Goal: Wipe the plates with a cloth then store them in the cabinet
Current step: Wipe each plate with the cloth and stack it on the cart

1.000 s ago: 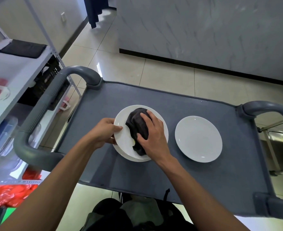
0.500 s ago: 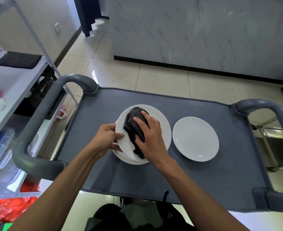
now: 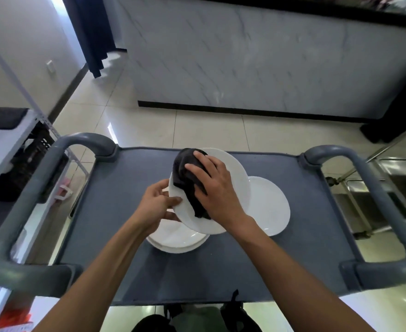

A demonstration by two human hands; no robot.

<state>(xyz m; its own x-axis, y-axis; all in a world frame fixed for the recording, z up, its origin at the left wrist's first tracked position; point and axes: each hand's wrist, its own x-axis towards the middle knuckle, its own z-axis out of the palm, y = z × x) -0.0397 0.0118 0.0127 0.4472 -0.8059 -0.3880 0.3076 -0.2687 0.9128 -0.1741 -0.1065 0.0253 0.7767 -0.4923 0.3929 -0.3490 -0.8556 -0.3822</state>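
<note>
**Top plate lifted off the stack**

Raised since a second ago, the top plate [image 3: 230, 178] now tilts above the stacked plates [image 3: 178, 238]. The left hand [image 3: 157, 206] pinches its near rim, thumb on top. The right hand [image 3: 215, 188] presses a dark cloth [image 3: 186, 178] into it, fingers spread. Another plate [image 3: 270, 207] lies just right on the grey cart [image 3: 316, 224], over pale floor tiles [image 3: 197, 125] by a marble-patterned counter [image 3: 245, 56].

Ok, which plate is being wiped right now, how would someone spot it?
Find the grey cart. Above its middle, the left hand holds one white plate tilted up. Unlike the plates lying flat, it has a dark cloth pressed on it by the right hand.
</note>
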